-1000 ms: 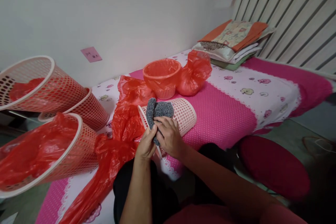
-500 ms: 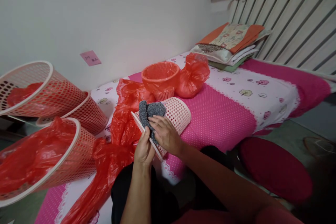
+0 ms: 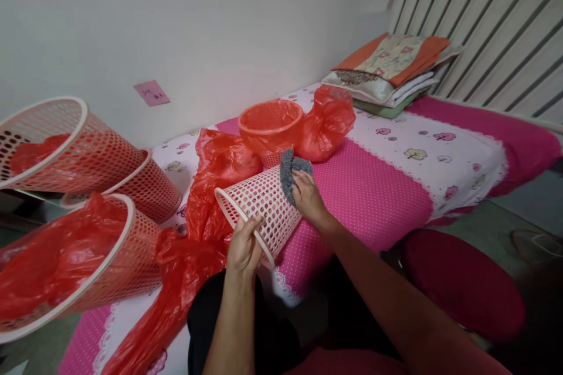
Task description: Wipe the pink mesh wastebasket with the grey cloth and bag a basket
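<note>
A pale pink perforated plastic wastebasket [image 3: 261, 202] lies tilted on its side at the bed's edge, its open rim toward the lower left. My left hand [image 3: 244, 246] grips that rim, thumb on the outside. At the far, base end, my right hand [image 3: 308, 194] presses a grey cloth [image 3: 288, 176] against the basket's wall, its fingers closed on the fabric. Just behind the basket stands another wastebasket [image 3: 271, 123] lined with a red plastic bag. Crumpled red plastic bags [image 3: 206, 211] lie to the left of my left hand.
Several bagged wastebaskets [image 3: 132, 246] lie on their sides at the left. A tied red bag [image 3: 328, 129] and folded pillows [image 3: 391, 67] sit toward the wall. The bed has a pink patterned sheet [image 3: 373, 187]. A dark red round stool [image 3: 461, 281] stands at the right.
My right hand has slid the grey cloth from near the rim along the wastebasket's side to its base end. My left hand stays on the rim.
</note>
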Motion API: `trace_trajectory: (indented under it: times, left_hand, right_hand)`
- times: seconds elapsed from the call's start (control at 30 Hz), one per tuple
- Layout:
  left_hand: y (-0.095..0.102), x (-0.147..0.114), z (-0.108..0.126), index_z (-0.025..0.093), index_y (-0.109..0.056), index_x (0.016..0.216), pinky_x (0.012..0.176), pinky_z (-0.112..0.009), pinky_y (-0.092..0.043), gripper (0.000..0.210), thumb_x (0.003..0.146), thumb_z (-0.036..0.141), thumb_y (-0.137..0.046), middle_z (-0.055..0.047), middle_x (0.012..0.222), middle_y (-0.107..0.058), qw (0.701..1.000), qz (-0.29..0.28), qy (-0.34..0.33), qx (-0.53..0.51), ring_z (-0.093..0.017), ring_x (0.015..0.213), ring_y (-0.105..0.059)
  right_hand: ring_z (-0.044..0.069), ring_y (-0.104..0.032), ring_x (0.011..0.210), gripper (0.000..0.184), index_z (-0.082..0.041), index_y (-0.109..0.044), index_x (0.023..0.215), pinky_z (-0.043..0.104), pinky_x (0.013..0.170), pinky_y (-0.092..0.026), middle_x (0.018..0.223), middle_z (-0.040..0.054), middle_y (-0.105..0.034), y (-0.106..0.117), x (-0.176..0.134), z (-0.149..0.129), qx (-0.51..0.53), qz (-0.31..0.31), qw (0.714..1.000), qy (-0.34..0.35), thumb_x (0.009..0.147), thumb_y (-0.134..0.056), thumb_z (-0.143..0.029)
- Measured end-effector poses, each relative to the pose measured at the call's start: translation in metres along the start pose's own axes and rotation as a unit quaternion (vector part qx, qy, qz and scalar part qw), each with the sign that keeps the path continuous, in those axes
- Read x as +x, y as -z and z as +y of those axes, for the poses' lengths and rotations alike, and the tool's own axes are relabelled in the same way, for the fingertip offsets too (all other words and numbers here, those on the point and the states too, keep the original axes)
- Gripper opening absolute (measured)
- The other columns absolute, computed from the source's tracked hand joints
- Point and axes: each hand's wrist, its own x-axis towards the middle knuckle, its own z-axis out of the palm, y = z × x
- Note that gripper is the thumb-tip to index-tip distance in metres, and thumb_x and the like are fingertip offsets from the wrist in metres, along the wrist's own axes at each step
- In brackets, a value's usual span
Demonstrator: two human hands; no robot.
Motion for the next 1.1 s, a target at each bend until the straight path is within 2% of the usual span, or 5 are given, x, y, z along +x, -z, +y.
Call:
trace_trajectory:
  times: [0.27,0.47,0.63,0.77,1.1]
  left_hand:
    - [0.002,0.001,0.014,0.017,-0.072,0.099,0.103,-0.039,-0.062,0.013,0.089,0.022,-0.08,-0.005,0.09,-0.079,0.997,0.081,0.009,-0.01,-0.021,0.091,-0.078]
    - [0.0,0.011,0.007,0.018,-0.073,0.125,0.115,-0.051,-0.055,0.054,0.096,0.062,-0.07,-0.019,0.127,-0.078,1.0,0.03,-0.003,0.002,-0.036,0.137,-0.066]
    - [-0.006,0.01,0.013,0.018,-0.074,0.127,0.121,-0.052,-0.05,0.063,0.096,0.071,-0.062,-0.02,0.136,-0.075,1.0,0.009,-0.009,-0.016,-0.037,0.147,-0.058]
    - [-0.01,0.009,0.019,0.018,-0.07,0.136,0.12,-0.052,-0.051,0.073,0.097,0.077,-0.054,-0.021,0.14,-0.073,1.0,-0.02,0.005,-0.022,-0.036,0.147,-0.059]
    - [0.002,0.02,0.025,0.016,-0.077,0.122,0.113,-0.046,-0.057,0.074,0.098,0.08,-0.049,-0.015,0.117,-0.082,0.998,-0.058,-0.004,0.001,-0.035,0.132,-0.069]
  right_hand:
    - [0.03,-0.056,0.143,0.046,-0.019,-0.067,0.141,0.058,0.125,-0.042,0.15,0.0152,-0.064,-0.008,-0.022,0.01,0.008,-0.006,1.0,-0.006,0.101,-0.044,-0.021]
    - [0.031,-0.052,0.148,0.046,-0.017,-0.065,0.143,0.059,0.126,-0.04,0.154,0.0158,-0.061,-0.014,-0.029,-0.002,0.003,-0.013,1.0,-0.012,0.103,-0.042,-0.021]
    - [0.03,-0.045,0.154,0.051,-0.018,-0.059,0.152,0.061,0.129,-0.037,0.16,0.0158,-0.056,-0.015,-0.048,-0.016,0.036,-0.028,0.999,0.007,0.104,-0.042,-0.022]
    - [0.03,-0.046,0.153,0.049,-0.017,-0.06,0.151,0.066,0.132,-0.028,0.158,0.0166,-0.057,-0.015,-0.065,-0.032,0.039,-0.027,0.999,0.018,0.106,-0.042,-0.02]
    - [0.029,-0.042,0.156,0.054,-0.018,-0.055,0.156,0.055,0.128,-0.043,0.165,0.0144,-0.051,-0.005,-0.117,-0.111,0.059,-0.088,0.988,0.115,0.103,-0.052,-0.015]
